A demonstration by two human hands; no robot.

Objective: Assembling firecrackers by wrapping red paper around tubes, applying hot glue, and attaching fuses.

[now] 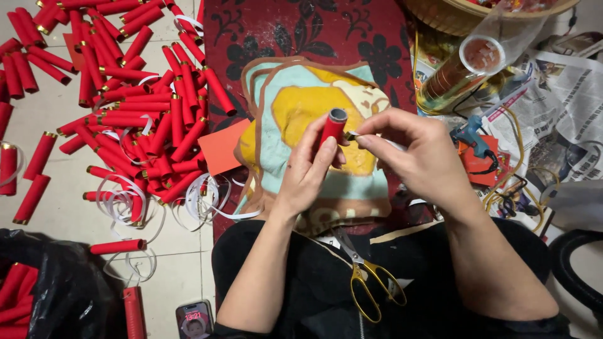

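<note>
Above the lap, the left hand (308,172) grips a red paper tube (331,130) upright while the right hand (418,150) pinches a gold strip (350,135) at its rim, over a patterned cloth (301,100), gold-handled scissors (370,282) below, loose red tubes (138,107) heaped on the tiled floor (63,213) left.

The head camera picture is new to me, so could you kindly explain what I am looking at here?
The picture comes from a camera worn on a person's head, looking down at their own two bare hands and lap. The left hand holds a red paper tube upright, and the right hand pinches a small strip at its top rim. A patterned cloth covers the lap, with gold-handled scissors below it. On the floor to the left lies a pile of red tubes with white paper strips. A blue glue gun sits on newspaper to the right.
</note>
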